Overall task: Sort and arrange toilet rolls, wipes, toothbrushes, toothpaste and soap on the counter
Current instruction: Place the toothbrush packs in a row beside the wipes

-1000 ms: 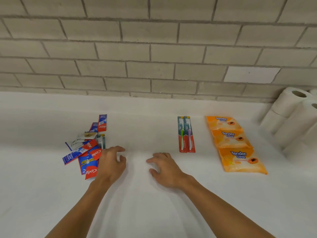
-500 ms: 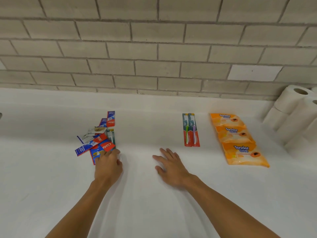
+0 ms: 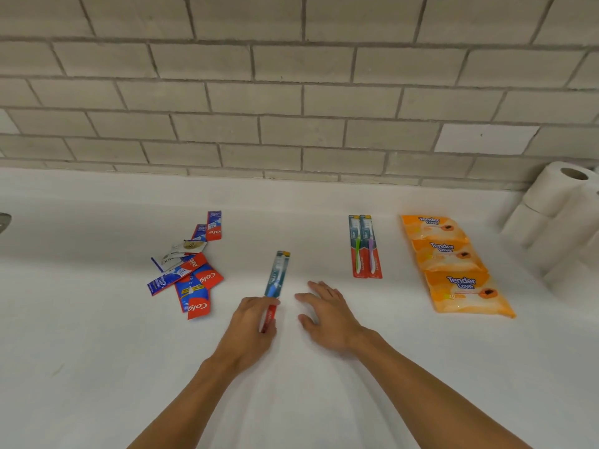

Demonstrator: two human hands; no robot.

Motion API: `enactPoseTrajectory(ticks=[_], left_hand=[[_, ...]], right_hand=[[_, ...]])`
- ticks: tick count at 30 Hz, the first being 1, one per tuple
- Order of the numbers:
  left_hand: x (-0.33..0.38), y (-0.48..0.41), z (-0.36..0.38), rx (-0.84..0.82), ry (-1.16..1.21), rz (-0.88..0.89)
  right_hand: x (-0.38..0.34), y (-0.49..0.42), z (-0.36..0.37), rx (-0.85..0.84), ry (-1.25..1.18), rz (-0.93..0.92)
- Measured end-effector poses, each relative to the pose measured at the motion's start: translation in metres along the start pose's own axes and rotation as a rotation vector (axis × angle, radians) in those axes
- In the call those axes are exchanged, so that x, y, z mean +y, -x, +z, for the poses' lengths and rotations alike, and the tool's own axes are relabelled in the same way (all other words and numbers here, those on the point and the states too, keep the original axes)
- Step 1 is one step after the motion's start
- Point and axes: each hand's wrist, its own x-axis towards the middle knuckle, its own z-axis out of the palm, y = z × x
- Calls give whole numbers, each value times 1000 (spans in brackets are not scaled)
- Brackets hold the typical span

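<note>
Overall: grey brick wall at the back, long white counter running along it.
Toilet rolls: white toilet rolls stacked at the far right against the wall, partly cut off by the frame edge.
Wipes: three orange wipes packs in a line running front to back, overlapping, just left of the rolls.
Toothpaste: red and blue toothpaste boxes in a loose overlapping heap, left of centre.
Right hand: right hand palm down, fingers spread, holding nothing, low at the counter just right of the held brush; contact with the surface unclear.
Left hand: left hand with fingers curled round the red lower end of a packaged brush.
Toothbrush pair: toothbrush pair, green and purple, in packets, side by side and touching, between the hands and the wipes.
Held brush: blue toothbrush in its packet, head end pointing away toward the wall, between the heap and the pair, apart from both.
Soap: pale soap sachets lying on top of the toothpaste heap, count unclear.
</note>
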Motion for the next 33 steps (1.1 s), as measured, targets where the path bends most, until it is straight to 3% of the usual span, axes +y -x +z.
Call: enactPoseTrajectory(ticks=[5,12,19,27,33], left_hand=[[19,1,14,-24,97,81],[17,-2,18,-23,313,82],[-2,-12,2,-394,34,120],[8,-37,14,-375,-115,183],[16,-64,29,-380,-142,170]], right_hand=[[-5,-1,-13,100,-122,-3],[9,6,-13,72,75,-14],[14,4,-18,38,159,-42],[26,-9,-36,67,101,-46],[47,-14,-59,269,2,39]])
